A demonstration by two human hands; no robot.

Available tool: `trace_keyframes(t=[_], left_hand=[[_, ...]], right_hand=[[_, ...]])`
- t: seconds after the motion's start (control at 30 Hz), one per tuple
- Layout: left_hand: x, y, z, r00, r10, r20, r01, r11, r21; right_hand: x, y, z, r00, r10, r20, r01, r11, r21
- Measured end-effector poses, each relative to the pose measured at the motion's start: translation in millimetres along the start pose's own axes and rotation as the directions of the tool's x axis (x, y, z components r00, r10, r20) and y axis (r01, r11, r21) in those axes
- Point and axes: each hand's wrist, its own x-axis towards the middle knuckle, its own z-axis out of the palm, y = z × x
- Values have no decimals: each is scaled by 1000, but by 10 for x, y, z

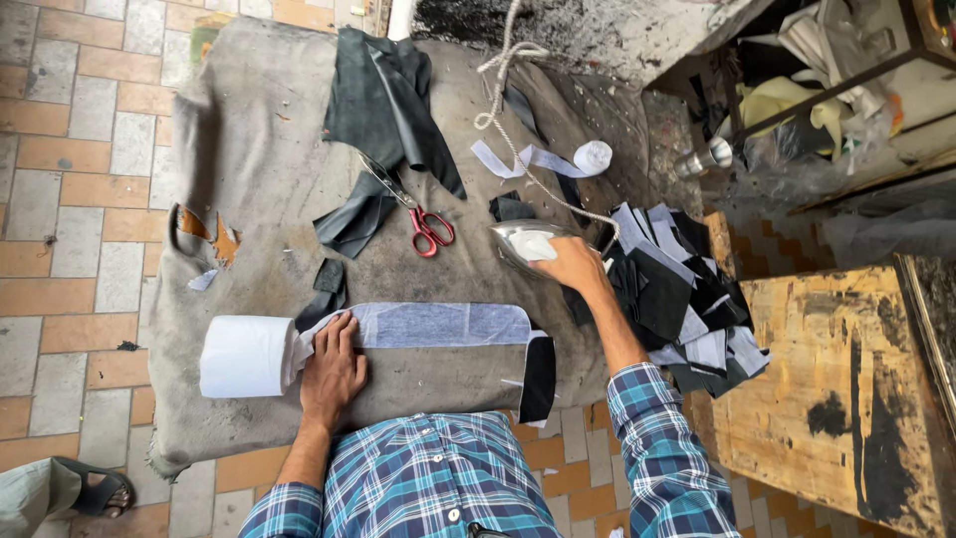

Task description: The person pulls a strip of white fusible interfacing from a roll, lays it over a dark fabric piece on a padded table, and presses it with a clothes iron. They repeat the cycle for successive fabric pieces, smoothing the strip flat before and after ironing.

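Note:
My left hand point(332, 370) lies flat, fingers spread, on a strip of white interlining point(438, 324) that unrolls from a white roll point(244, 356) at the left. The strip covers a dark fabric piece point(539, 379) at its right end. My right hand point(571, 263) grips the handle of a metal clothes iron point(513, 243), which rests on the padded grey work surface point(259, 149) just above the strip. The iron's cord point(518, 149) runs up and away.
Red-handled scissors point(418, 219) lie beside dark fabric pieces point(383, 100) at the centre. A heap of cut black and white pieces point(687, 299) sits at the right. A wooden bench point(827, 399) stands further right. A tiled floor point(70, 199) surrounds the pad.

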Motion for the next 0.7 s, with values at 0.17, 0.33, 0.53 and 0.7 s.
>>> trace_keyframes(t=[0.17,0.33,0.53,0.7], left_hand=[[11,-77,27,1000,0,-5,0,999,-47],[-12,-114,106,1000,-13,17,14,999,-49],[-23,-143,148,1000,4,7,-3,998,-62],[-26,-82,129,999,11,31,-8,997,-78]], right_hand=[[200,-45,-50,979,-50,-195,59,997,39],[-35,-259,399,815,-199,-545,128,978,-166],[-935,-278,1157,965,89,-245,-55,988,142],[-1471,145,1517,948,259,-186,-191,928,320]])
